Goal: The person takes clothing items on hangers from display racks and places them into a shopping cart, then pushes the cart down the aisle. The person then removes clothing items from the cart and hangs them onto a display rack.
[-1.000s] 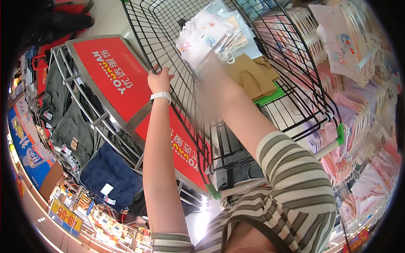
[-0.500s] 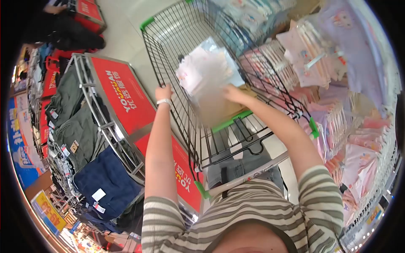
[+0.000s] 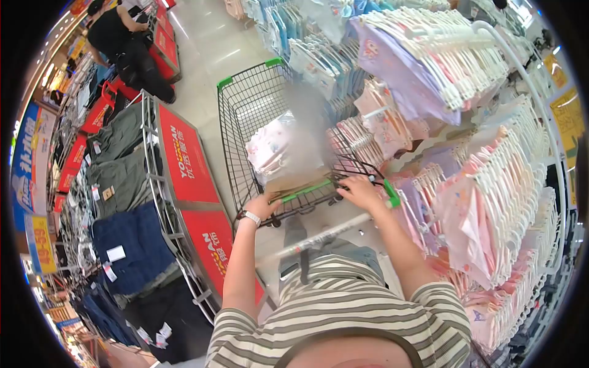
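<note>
A black wire shopping cart (image 3: 228, 132) with green corner pieces is in front of me. In its basket lies a pile of pale, printed children's clothes (image 3: 270, 147), with a brown flat piece (image 3: 294, 179) at the near end. A grey blur covers the right part of the pile. My left hand (image 3: 261, 207), a white band at its wrist, is closed on the cart's near left edge. On the near right edge, beside the green corner, my right hand (image 3: 361, 191) has its fingers bent over the frame. The push bar (image 3: 325, 236) runs across, closer to my body.
Racks of pink children's garments on white hangers (image 3: 472, 227) stand close on the right. Left is a metal-railed display of folded trousers (image 3: 132, 236) with red sign panels (image 3: 181, 147). A person in black (image 3: 126, 43) stands far left. Tiled aisle floor (image 3: 208, 37) runs ahead.
My right hand has left the clothes and come to the cart's near right edge. The left hand has slid from the left side rim to the near edge. The view has tilted up.
</note>
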Available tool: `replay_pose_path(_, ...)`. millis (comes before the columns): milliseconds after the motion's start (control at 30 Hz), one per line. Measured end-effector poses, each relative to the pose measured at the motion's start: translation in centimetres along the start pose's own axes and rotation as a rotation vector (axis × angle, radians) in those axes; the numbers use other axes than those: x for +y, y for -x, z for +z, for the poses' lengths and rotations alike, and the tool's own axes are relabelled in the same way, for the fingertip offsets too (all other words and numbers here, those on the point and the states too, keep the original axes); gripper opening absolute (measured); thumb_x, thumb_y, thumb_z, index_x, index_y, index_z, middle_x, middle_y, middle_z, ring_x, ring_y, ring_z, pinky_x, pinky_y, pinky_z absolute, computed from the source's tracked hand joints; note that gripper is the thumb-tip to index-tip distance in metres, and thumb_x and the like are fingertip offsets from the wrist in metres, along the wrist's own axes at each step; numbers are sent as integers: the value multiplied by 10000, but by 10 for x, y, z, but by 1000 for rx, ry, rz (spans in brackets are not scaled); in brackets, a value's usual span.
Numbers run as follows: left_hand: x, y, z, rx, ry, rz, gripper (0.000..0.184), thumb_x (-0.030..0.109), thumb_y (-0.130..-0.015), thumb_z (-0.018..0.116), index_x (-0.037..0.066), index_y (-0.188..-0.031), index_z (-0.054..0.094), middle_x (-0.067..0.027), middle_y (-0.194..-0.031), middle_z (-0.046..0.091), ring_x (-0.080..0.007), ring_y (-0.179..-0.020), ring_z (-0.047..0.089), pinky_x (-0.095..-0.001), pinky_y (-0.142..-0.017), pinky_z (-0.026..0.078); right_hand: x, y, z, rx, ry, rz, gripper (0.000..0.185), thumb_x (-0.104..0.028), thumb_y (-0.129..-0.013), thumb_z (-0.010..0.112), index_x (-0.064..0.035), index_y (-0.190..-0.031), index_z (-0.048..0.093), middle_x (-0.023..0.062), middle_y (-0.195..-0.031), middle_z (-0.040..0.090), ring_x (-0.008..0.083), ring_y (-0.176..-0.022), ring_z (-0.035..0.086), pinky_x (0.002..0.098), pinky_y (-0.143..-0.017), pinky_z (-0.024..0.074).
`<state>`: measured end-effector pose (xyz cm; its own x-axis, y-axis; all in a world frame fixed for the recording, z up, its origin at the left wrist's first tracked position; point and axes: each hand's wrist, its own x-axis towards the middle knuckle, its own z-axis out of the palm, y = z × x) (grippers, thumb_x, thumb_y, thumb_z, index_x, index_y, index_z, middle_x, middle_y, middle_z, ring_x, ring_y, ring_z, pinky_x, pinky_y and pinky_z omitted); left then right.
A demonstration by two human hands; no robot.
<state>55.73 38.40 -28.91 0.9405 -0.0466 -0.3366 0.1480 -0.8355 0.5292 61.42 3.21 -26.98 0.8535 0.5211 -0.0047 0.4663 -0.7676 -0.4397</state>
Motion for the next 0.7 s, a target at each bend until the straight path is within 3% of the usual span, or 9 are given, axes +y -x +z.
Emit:
replay_pose_path(33, 14, 17, 7, -156, -134, -66, 493, 470, -854, 460, 91, -1139, 593, -177, -1036, 634, -329, -984, 595, -427, -847, 446, 1, 4, 2, 0, 5, -15, 461, -447, -786, 594, -76, -1058, 623, 117, -1026, 624, 291, -1010, 545, 398, -933, 338)
replay_pose_path(67, 27, 31, 11, -144, -130, -74, 493, 470, -854, 460, 91, -1139, 593, -177, -1036, 634, -329, -984, 595, -427, -847, 446, 0, 3, 0, -53, 33, -23, 455, -438, -774, 609, -78, -1052, 625, 114, -1017, 627, 290, -998, 552, 407, -920, 348)
replay_pose_path(133, 46, 53, 16, -79, -124, -306, 562, 535, -864, 326, 110, -1049, 644, -185, -1049, 621, -346, -975, 589, -445, -828, 451, 1, 5, -3, -103, 60, -46, 450, -430, -762, 624, -80, -1045, 626, 111, -1007, 629, 289, -985, 560, 416, -907, 357)
replay_pose_path(233, 36, 54, 29, 33, -114, -285, 570, 525, -867, 307, 97, -961, 672, -175, -985, 641, -349, -940, 602, -441, -827, 452, -6, 11, -3, -211, 131, -2, 417, -387, -739, 651, -83, -1024, 628, 107, -985, 634, 284, -958, 578, 438, -885, 371)
replay_pose_path(333, 47, 71, 34, 27, -144, -310, 549, 492, -878, 300, 94, -971, 666, -159, -972, 647, -348, -922, 604, -441, -816, 456, -2, 25, 7, -64, 117, -55, 376, -318, -714, 663, -87, -1009, 630, 115, -959, 643, 279, -933, 594, 461, -864, 392)
replay_pose_path(633, 68, 147, 89, 225, -188, -301, 550, 496, -885, 312, 92, -901, 685, -169, -890, 656, -349, -871, 616, -450, -784, 465, -4, 101, 16, 2, 167, -86, 341, -309, -688, 685, -89, -947, 659, 121, -891, 660, 279, -863, 622, 423, -781, 450)
replay_pose_path(700, 77, 170, 102, 202, -201, -311, 515, 460, -885, 323, 100, -870, 690, -145, -904, 661, -328, -862, 620, -444, -744, 468, -6, 119, 17, -132, 208, -33, 346, -311, -687, 696, -106, -963, 661, 121, -870, 666, 283, -863, 628, 409, -746, 476)
